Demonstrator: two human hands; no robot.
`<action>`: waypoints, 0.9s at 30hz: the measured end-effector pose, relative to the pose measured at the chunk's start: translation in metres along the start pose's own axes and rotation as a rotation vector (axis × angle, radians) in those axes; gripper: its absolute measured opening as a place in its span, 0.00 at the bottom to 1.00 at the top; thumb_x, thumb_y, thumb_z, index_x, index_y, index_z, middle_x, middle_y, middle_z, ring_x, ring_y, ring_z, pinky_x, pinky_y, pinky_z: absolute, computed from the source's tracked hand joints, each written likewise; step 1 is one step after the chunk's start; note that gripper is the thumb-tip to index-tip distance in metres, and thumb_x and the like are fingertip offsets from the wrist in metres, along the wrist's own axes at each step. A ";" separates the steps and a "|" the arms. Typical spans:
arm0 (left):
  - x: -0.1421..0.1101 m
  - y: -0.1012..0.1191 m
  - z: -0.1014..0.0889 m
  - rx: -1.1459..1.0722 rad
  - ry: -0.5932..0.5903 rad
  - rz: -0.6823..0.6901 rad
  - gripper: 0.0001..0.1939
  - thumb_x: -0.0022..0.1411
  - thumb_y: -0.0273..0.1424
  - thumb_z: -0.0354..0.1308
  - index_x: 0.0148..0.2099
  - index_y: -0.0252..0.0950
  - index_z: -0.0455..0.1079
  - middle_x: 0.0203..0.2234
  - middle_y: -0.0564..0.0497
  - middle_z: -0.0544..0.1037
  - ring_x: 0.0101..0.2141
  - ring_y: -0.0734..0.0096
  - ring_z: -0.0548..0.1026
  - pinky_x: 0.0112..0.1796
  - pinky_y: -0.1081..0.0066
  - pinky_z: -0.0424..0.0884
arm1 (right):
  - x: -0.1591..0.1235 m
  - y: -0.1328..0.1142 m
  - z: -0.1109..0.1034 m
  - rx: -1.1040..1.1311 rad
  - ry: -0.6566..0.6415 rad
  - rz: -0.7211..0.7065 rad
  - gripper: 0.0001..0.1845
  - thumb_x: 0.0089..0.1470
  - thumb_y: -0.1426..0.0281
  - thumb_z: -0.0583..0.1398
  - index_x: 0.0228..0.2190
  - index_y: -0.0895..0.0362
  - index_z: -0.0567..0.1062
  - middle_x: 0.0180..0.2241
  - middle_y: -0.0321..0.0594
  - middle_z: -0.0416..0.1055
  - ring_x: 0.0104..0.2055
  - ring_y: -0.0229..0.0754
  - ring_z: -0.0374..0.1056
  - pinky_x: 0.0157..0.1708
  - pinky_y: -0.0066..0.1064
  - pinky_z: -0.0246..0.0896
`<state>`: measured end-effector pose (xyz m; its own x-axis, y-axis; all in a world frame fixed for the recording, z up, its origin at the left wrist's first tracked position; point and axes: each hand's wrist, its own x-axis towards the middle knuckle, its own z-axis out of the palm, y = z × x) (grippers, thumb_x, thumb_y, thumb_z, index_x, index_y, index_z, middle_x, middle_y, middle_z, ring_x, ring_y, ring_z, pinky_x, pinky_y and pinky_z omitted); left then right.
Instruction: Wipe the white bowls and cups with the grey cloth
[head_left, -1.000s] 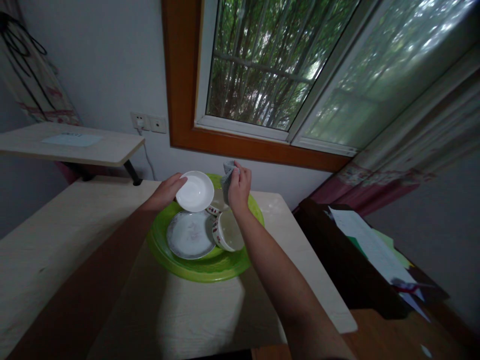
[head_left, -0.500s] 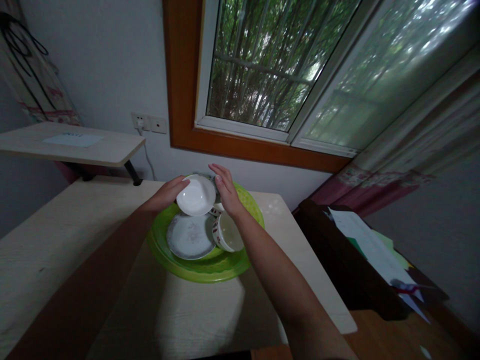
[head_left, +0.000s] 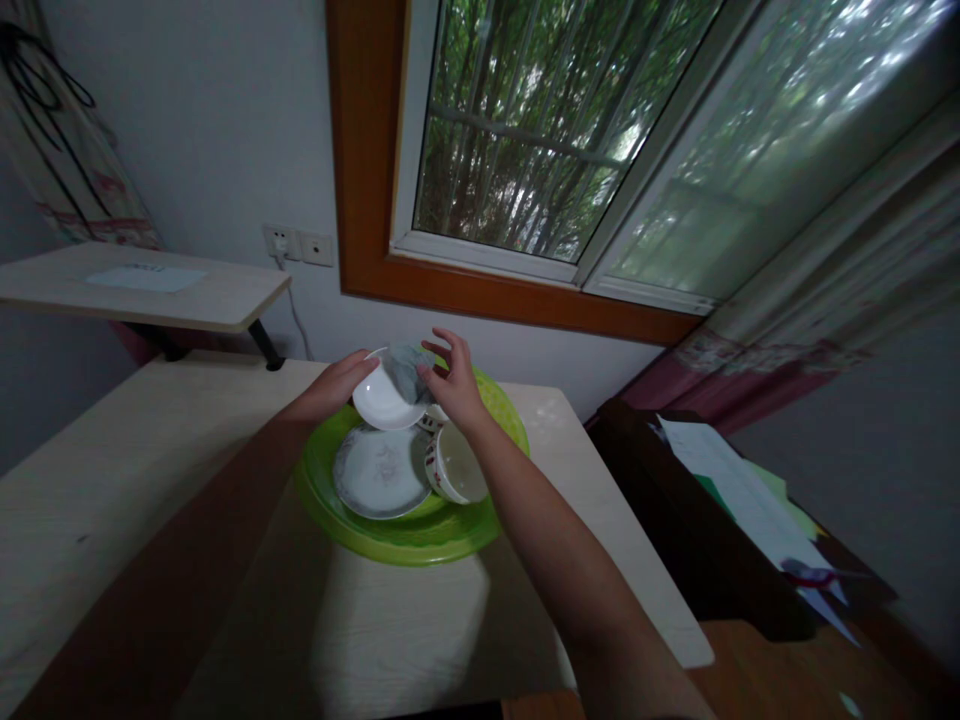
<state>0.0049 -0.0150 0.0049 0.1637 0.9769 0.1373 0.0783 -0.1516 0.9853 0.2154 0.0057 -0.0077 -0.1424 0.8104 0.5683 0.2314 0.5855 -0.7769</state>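
My left hand [head_left: 341,385] grips a white bowl [head_left: 381,398] by its left rim, tilted above a green basin [head_left: 397,550]. A grey cloth [head_left: 410,372] is pinched in my right hand [head_left: 454,378] and lies over the right part of the bowl's inside. Below, in the basin, rests a white plate [head_left: 382,472] with a faint floral print. Beside it a white bowl with red marks [head_left: 459,465] leans on its side, partly behind my right forearm. Another patterned dish [head_left: 433,418] shows only in part between them.
The basin stands on a pale wooden table [head_left: 420,640]. A small raised shelf [head_left: 247,300] with a paper on it is at the back left. Behind are a wall socket [head_left: 298,245] and a window [head_left: 555,140]. Papers [head_left: 750,490] lie on dark furniture to the right.
The grey cloth, earlier mostly hidden behind the bowl and right hand, now lies over the bowl's inside. My right hand's fingers have curled onto it. The left hand stays on the rim.
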 end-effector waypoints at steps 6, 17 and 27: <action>-0.003 0.004 0.001 0.021 0.016 0.006 0.29 0.55 0.53 0.58 0.47 0.34 0.74 0.37 0.44 0.80 0.41 0.53 0.76 0.39 0.61 0.70 | 0.000 0.007 0.002 -0.062 0.113 0.044 0.30 0.49 0.61 0.67 0.49 0.51 0.60 0.55 0.46 0.56 0.54 0.43 0.65 0.47 0.36 0.70; -0.003 0.004 0.001 -0.030 0.050 -0.007 0.27 0.53 0.51 0.60 0.45 0.34 0.74 0.37 0.44 0.79 0.41 0.56 0.75 0.39 0.62 0.71 | 0.002 0.008 -0.005 -0.405 0.138 0.139 0.20 0.50 0.56 0.64 0.33 0.53 0.60 0.30 0.31 0.59 0.32 0.39 0.57 0.34 0.31 0.58; 0.000 0.000 0.000 -0.048 0.077 -0.003 0.28 0.51 0.53 0.62 0.44 0.34 0.74 0.37 0.44 0.79 0.40 0.55 0.74 0.34 0.63 0.73 | 0.002 0.001 -0.009 -0.491 0.133 0.161 0.20 0.54 0.52 0.60 0.25 0.53 0.61 0.23 0.30 0.61 0.27 0.38 0.58 0.30 0.28 0.51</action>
<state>0.0049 -0.0147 0.0050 0.0873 0.9864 0.1395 0.0311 -0.1427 0.9893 0.2241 0.0076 -0.0048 0.0477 0.8611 0.5062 0.6684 0.3491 -0.6568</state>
